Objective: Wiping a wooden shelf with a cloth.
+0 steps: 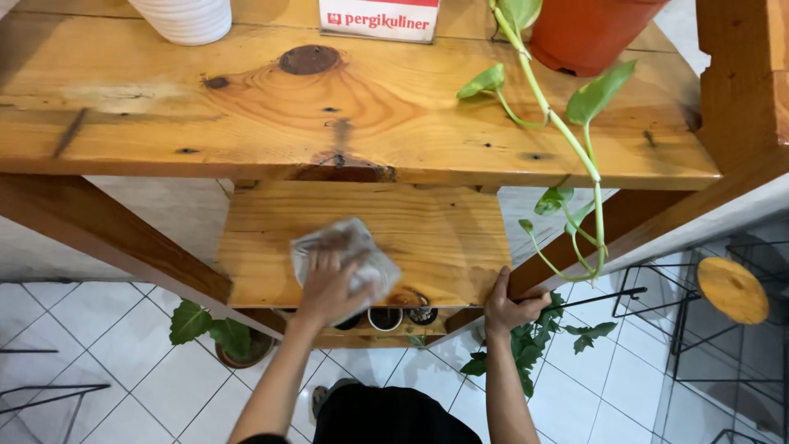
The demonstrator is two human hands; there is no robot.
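Note:
My left hand (329, 288) presses a crumpled grey-white cloth (349, 251) flat on the lower wooden shelf (444, 230), near its front edge. My right hand (508, 306) grips the front right corner of that same shelf, fingers curled over the edge. Both forearms reach up from the bottom of the view. Above the lower shelf lies the wider top wooden shelf (246, 107) with dark knots.
On the top shelf stand a white ribbed pot (185, 16), a small white-and-red sign (380, 18) and an orange pot (588, 33) with a trailing green vine (567, 131). Small pots (385, 317) sit below. A potted plant (218, 333) and a round-topped stool (731, 289) stand on white tiles.

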